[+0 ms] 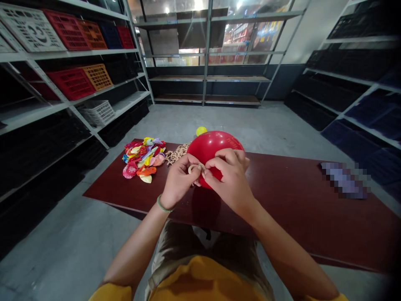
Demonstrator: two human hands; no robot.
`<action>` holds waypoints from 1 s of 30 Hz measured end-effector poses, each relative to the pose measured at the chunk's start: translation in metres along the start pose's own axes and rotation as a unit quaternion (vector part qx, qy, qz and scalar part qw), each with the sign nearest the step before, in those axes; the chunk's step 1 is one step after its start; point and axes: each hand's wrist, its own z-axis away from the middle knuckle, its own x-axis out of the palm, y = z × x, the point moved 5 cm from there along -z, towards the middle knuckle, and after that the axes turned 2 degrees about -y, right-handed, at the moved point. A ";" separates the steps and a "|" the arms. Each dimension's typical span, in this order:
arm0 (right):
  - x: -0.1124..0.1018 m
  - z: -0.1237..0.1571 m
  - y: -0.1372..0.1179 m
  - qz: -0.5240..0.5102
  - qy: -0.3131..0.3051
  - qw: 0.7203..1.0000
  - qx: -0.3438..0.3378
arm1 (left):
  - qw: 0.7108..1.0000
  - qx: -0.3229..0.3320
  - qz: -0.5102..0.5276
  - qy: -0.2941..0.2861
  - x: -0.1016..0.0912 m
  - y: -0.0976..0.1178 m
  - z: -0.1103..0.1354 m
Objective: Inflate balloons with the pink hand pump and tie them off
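A round, shiny red balloon [216,144], blown up and with faint lettering near its top, is right behind my fingers. My left hand [184,171] is closed, its thumb and fingers pinching a small beige cord loop [190,168]. From the other side my right hand [230,171] pinches at the same loop with thumb and forefinger. The balloon's neck is hidden by my hands, so whether the cord goes round it I cannot tell. Left of the balloon lies a heap of beige twisted cord pieces [177,154], partly covered by my left hand and the balloon.
On the dark red table [282,200], a pile of flat coloured balloons [144,156] lies left and a blurred purple packet [344,179] far right. A yellow round object [201,131] shows behind the red balloon. Shelves with plastic crates [72,83] stand left; more shelving [205,79] stands beyond.
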 end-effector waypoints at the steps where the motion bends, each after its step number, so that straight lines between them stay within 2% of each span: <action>1: 0.001 0.001 -0.002 0.007 0.009 1.000 -0.005 | 1.000 0.007 0.001 0.012 0.000 -0.001 0.000; 4: 0.000 0.003 -0.007 0.019 0.042 0.999 -0.027 | 0.998 0.031 0.026 0.043 0.001 -0.004 0.001; 7: -0.004 0.004 -0.011 0.021 0.061 0.997 -0.049 | 0.992 0.063 0.097 0.054 0.003 -0.009 0.002; 11: -0.012 0.000 -0.012 0.016 0.062 0.996 -0.054 | 0.978 0.089 0.184 0.048 0.006 -0.016 0.001; 15: -0.016 -0.005 -0.008 0.019 0.056 0.998 -0.035 | 0.967 0.119 0.226 0.026 0.010 -0.016 0.000; 23: -0.010 -0.011 -0.003 -0.001 0.014 1.000 -0.028 | 0.972 0.123 0.195 0.037 0.011 -0.014 0.002; 27: -0.006 -0.010 -0.003 0.000 0.027 0.999 -0.018 | 0.977 0.094 0.178 0.071 0.008 -0.012 0.004; 30: -0.005 -0.007 -0.005 0.012 0.049 0.998 -0.023 | 0.978 0.084 0.178 0.064 0.008 -0.008 0.004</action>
